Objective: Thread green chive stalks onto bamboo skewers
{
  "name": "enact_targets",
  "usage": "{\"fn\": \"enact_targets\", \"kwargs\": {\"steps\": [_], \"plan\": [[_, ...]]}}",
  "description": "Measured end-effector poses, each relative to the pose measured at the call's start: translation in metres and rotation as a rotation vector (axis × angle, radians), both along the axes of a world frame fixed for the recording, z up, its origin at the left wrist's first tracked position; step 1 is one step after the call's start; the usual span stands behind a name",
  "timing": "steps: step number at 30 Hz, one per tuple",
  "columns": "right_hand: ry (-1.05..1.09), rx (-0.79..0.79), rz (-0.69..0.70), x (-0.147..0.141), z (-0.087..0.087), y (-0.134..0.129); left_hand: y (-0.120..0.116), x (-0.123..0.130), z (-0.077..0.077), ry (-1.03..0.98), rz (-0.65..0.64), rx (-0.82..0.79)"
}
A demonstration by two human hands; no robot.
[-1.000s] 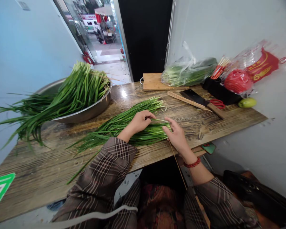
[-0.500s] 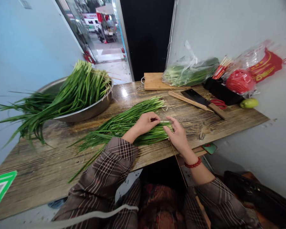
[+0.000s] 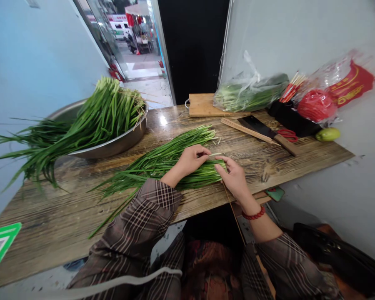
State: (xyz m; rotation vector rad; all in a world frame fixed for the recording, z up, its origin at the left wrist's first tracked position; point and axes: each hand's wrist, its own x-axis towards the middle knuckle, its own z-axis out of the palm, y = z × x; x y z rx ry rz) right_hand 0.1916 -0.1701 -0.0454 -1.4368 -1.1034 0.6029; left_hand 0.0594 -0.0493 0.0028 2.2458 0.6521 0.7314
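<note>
Green chives (image 3: 156, 164) lie in a loose pile across the wooden table, their pale ends to the right. Over the near part of the pile, my left hand (image 3: 192, 160) pinches a chive stalk, whose pale end (image 3: 215, 154) sticks out to the right. My right hand (image 3: 233, 173) is at the pale ends of the pile, thumb and index finger apart, its fingertips close to that stalk. A thin skewer (image 3: 233, 208) slants down below my right hand past the table edge.
A metal basin (image 3: 112, 148) heaped with chives stands at the left. Behind the pile are a cutting board (image 3: 203, 105) and bagged greens (image 3: 248, 93). Skewers (image 3: 250, 132), a cleaver (image 3: 258, 126) and a green vegetable (image 3: 328, 134) lie at the right.
The pale end of the stalk in my left hand now shows farther out between the hands. My right index finger has straightened slightly. Otherwise the hands have hardly moved.
</note>
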Motion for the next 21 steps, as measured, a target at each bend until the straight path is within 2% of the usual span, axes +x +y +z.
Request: {"fn": "enact_targets", "kwargs": {"steps": [12,21], "plan": [[0.015,-0.01,0.001,-0.0003,0.0,-0.002,0.0005,0.0009,-0.0026,-0.019,-0.054,-0.027],[-0.009,-0.002,-0.009,-0.0001,0.0028,-0.0018,0.001,0.0005,-0.0034,-0.038,-0.04,-0.005]]}}
